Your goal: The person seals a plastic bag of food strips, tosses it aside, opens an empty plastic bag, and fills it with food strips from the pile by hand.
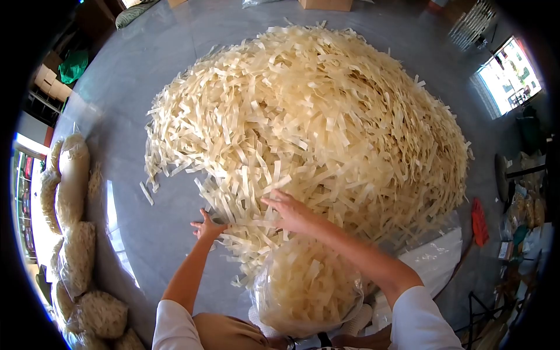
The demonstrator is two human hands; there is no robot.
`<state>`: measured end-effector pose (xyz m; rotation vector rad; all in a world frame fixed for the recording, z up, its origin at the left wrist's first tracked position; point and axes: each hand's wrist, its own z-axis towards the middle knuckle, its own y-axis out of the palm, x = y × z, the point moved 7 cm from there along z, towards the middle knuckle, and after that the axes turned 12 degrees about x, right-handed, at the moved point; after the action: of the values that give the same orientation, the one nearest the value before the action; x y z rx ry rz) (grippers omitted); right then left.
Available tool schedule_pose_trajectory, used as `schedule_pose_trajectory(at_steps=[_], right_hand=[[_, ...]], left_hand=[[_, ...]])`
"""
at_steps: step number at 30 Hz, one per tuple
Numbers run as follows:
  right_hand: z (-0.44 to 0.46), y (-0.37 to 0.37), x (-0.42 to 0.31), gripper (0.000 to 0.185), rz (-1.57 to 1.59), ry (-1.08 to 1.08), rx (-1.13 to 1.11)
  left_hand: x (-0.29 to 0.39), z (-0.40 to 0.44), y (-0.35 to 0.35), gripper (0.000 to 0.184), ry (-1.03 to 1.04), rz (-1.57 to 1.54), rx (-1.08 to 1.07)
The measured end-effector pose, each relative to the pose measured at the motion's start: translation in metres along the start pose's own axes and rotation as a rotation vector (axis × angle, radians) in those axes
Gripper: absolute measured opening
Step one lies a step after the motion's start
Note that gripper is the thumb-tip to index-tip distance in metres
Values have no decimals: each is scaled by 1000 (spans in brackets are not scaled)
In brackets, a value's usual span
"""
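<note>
A large heap of pale, cream-yellow flat strips (303,111) covers the floor in front of me. At the heap's near left edge is my left hand (209,226), its fingers spread and the thumb side against the strips. My right hand (287,211) reaches over the near part of the heap with fingers stretched out, touching the loose strips; its lower fingers are partly hidden. Between my feet stands a clear plastic bag (308,286) filled with the same strips, just below my right forearm.
Several filled clear bags (77,251) line the floor at the left. Flat plastic sheeting (431,259) lies right of my bag, near a red item (479,221). A cardboard box (326,4) stands beyond the heap. Clutter fills the right edge.
</note>
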<state>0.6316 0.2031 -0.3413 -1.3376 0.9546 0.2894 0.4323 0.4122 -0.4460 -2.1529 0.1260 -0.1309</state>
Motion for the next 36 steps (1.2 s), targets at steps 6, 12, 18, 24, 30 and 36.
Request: schedule_pose_trajectory(at_steps=[6, 12, 18, 24, 30, 36], right_hand=[[56, -89, 73, 93, -173, 382, 290], [72, -3, 47, 112, -398, 303, 70], [33, 31, 8, 107, -364, 143, -124], [-7, -57, 13, 75, -81, 118, 213], [-39, -175, 86, 80, -857, 368, 656], [7, -197, 122, 84, -863, 452, 550]], left_hand=[[8, -14, -13, 123, -27, -30, 35], [11, -13, -14, 120, 91, 26, 49], [5, 0, -7, 116, 78, -31, 0], [7, -4, -10, 110, 116, -28, 9], [9, -10, -12, 110, 68, -83, 1], [-3, 10, -3, 109, 126, -44, 55]])
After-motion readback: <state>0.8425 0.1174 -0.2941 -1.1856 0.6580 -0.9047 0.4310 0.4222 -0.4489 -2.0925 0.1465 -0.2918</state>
